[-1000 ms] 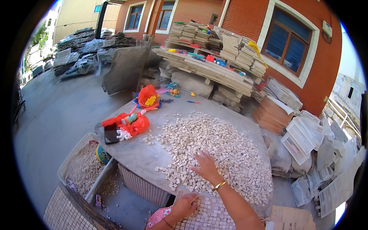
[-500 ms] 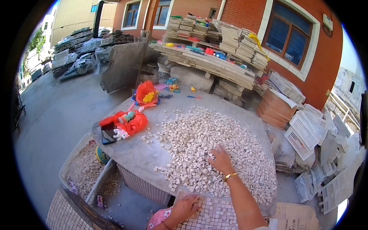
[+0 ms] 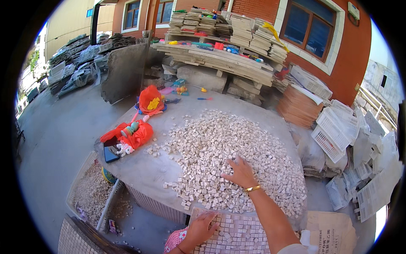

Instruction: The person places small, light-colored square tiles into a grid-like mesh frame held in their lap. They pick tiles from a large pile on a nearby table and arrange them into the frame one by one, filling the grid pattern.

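Observation:
A wide heap of small whitish stone cubes (image 3: 203,144) covers much of the grey table. My right hand (image 3: 240,172), with a gold bangle at the wrist, rests over the heap's near part, fingers spread among the cubes. No cube shows clearly in its grasp. At the table's near edge lies a tray of mosaic tiles (image 3: 241,233), filled with rows of pale square pieces. My left hand (image 3: 202,228) lies on the tray's left side, fingers bent over its upper left corner; the fingertips are partly hard to make out.
Red plastic bags with toys (image 3: 137,133) and a dark phone (image 3: 111,154) sit at the table's left. Below them stands a white crate (image 3: 91,186) of loose cubes. Stacked boards (image 3: 211,57) rise behind; white plastic baskets (image 3: 334,135) and a cardboard sheet (image 3: 332,233) are on the right.
My right hand has shifted slightly left over the cubes, its fingers spreading wider. My left hand stays on the tray. The whole view has shifted a little.

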Tool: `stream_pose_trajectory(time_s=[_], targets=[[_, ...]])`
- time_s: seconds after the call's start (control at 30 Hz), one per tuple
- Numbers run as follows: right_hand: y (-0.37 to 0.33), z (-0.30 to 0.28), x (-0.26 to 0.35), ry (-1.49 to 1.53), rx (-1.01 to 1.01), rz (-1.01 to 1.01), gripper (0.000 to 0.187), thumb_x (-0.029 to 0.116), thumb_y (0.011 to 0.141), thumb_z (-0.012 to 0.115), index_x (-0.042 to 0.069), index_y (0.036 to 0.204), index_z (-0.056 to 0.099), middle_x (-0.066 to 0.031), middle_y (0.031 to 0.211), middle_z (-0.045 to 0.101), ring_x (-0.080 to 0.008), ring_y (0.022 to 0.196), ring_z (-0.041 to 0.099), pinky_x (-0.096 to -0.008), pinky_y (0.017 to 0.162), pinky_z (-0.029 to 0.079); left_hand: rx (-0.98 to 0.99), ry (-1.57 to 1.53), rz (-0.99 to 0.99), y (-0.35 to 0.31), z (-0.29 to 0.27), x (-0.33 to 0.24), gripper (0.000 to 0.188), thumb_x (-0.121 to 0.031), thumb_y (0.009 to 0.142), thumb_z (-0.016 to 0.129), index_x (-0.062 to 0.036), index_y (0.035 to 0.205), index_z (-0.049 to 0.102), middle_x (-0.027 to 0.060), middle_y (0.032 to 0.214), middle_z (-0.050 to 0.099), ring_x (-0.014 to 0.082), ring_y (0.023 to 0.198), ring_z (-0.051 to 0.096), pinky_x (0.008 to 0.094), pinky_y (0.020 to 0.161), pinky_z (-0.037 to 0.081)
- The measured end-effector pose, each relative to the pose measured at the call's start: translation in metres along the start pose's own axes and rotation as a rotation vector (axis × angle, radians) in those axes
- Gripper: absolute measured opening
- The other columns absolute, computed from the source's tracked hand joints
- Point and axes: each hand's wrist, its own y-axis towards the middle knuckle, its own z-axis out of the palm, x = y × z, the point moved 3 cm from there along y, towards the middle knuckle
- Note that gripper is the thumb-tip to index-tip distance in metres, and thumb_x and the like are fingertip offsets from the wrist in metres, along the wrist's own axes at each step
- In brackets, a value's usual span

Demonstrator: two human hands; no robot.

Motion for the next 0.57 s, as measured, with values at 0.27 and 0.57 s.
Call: stream_pose_trajectory(time_s=[0.27, 0.57], targets=[[-0.013, 0.002, 0.008, 0.053, -0.192, -0.034, 0.041, 0.04, 0.072, 0.067, 0.01, 0.099, 0.062, -0.015, 0.108, 0.053, -0.032, 0.096, 0.053, -0.0397, 0.082, 0.045, -0.001, -0.018, 0.012, 0.0, -0.001, 0.0, 0.04, -0.019, 0.079, 0.062, 0.0008, 0.112, 0.054, 0.0194, 0.111, 0.058, 0.0352, 0.105, 0.054, 0.0405, 0.092, 0.043], [-0.026, 0.011, 0.008, -0.001, -0.19, -0.057, 0.045, 0.036, 0.069, 0.07, 0.01, 0.104, 0.06, -0.0125, 0.105, 0.054, -0.0315, 0.086, 0.057, -0.0389, 0.075, 0.049, 0.015, -0.062, -0.013, -0.004, 0.002, 0.004, 0.043, -0.021, 0.08, 0.062, -0.002, 0.117, 0.052, 0.0206, 0.115, 0.057, 0.0349, 0.108, 0.053, 0.0401, 0.094, 0.042]])
